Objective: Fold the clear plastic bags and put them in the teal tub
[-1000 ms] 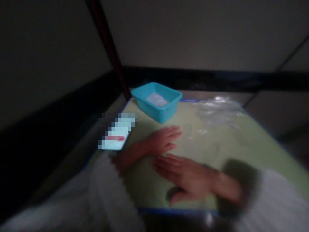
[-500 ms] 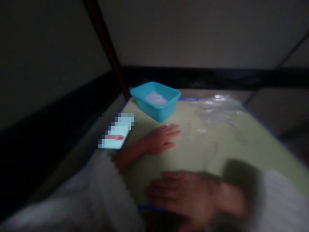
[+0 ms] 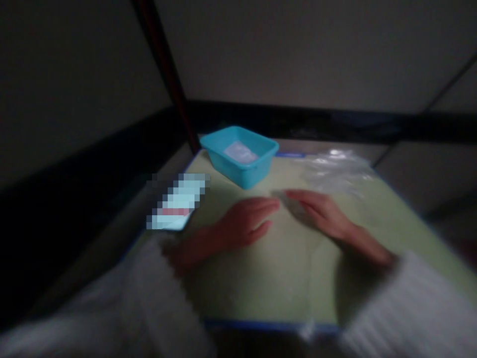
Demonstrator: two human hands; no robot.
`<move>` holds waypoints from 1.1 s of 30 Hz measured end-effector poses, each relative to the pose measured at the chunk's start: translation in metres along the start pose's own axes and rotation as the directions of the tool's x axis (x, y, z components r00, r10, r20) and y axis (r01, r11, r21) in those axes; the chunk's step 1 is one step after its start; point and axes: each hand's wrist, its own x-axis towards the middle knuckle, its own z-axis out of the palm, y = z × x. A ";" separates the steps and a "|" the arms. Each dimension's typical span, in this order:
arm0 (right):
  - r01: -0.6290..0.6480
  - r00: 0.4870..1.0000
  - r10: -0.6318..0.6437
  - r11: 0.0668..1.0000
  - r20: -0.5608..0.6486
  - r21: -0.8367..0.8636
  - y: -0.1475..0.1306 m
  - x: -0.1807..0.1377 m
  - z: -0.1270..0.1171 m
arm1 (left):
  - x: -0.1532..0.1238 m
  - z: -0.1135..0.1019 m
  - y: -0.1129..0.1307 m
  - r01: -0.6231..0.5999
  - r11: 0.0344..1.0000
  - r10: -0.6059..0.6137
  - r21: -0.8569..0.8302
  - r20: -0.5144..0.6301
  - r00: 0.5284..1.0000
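The scene is dim and blurred. My left hand (image 3: 248,219) lies flat on the pale green mat (image 3: 261,283), fingers stretched toward the right. My right hand (image 3: 320,211) rests on the mat just right of it, fingers extended and pointing left, so the fingertips of both hands nearly meet. A thin clear sheet of plastic seems to lie on the mat under both hands, but I cannot make it out well. Both arms wear white knitted sleeves.
A turquoise plastic tub (image 3: 240,155) with something pale inside stands at the mat's far left. Crumpled clear plastic (image 3: 335,169) lies at the far right. A pixelated light-blue flat object (image 3: 177,201) sits off the mat's left edge. A dark pole rises behind the tub.
My right hand has swept from the mat's near edge up to the middle, beside my left hand's fingertips. My left hand has stayed nearly in place.
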 end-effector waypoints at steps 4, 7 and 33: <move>0.038 0.989 -0.029 0.998 0.147 -0.058 0.012 0.004 0.014 | 0.000 0.011 0.027 -0.272 0.955 0.291 -0.120 0.204 0.935; 0.093 0.960 -0.063 0.991 0.274 -0.097 0.015 0.004 0.026 | -0.002 0.016 0.036 -0.303 0.937 0.344 -0.177 0.294 0.892; 0.112 0.910 -0.023 0.975 0.413 -0.192 0.026 0.002 0.031 | -0.015 0.021 0.077 -0.394 0.863 0.491 -0.318 0.335 0.805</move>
